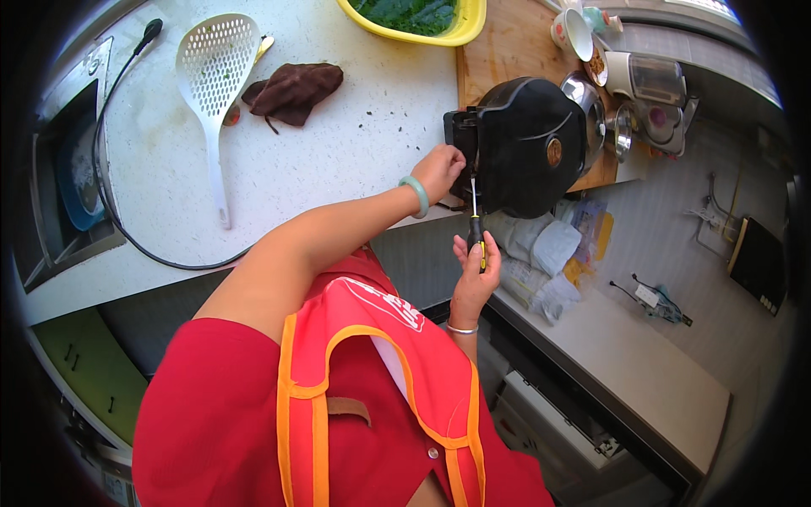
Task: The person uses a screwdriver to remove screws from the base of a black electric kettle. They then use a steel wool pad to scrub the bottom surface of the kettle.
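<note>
A black rounded appliance (pixel 532 139) sits across the counter's front right, its hinge-like end toward my left. My right hand (pixel 475 275) grips a screwdriver (pixel 476 230) with a black and yellow handle. The metal shaft points away from me, and its tip reaches the gap beside the appliance's end piece (pixel 460 131). My left hand (pixel 441 171), with a pale green bangle on the wrist, is closed against that same end piece. Whatever its fingers pinch, if anything, is hidden from view.
A white slotted skimmer (pixel 211 93) and a brown cloth (pixel 300 93) lie on the white counter (pixel 312 169). Behind stands a yellow basin (pixel 473 25) of greens. A black cable (pixel 106 190) curves past the sink (pixel 38 194). Plastic bags (pixel 553 245) lie right of my right hand.
</note>
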A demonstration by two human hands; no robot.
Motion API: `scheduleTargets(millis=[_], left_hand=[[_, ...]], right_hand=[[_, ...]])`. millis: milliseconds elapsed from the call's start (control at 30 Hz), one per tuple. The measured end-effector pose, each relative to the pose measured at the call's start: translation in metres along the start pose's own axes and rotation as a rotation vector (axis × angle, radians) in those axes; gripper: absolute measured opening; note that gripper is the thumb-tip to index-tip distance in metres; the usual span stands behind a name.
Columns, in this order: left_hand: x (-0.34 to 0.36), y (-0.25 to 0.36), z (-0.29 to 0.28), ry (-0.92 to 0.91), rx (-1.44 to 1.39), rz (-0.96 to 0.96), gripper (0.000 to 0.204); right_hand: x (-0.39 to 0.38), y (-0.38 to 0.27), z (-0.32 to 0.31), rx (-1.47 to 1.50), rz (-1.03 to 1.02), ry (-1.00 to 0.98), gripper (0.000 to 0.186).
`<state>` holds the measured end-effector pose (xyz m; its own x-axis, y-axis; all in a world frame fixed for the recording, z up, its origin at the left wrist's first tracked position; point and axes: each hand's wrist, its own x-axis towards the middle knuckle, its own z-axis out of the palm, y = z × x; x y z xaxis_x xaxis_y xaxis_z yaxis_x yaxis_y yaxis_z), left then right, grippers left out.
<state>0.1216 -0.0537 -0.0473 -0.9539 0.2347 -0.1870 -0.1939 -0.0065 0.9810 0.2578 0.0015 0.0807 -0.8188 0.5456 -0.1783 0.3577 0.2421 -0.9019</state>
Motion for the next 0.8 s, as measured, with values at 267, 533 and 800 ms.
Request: scheduleTargets(millis=[267,533,800], left_hand=[[-0.03,0.013,-0.089,0.068,-0.713,-0.472,0.019],[-0.053,0.017,-0.132,0.317,-0.756,-0.588,0.032],[-0.067,0.029,-0.123,0.122,-1.015,-0.583,0.016]], right_hand=[[-0.004,-0.005,0.03,0.086,0.029,-0.167,0.032],[-0.007,-0.017,0.067,0.347,0.141,-0.338,0.034],[-0.018,-0.017,0.07,0.346,0.175,-0.441,0.035]])
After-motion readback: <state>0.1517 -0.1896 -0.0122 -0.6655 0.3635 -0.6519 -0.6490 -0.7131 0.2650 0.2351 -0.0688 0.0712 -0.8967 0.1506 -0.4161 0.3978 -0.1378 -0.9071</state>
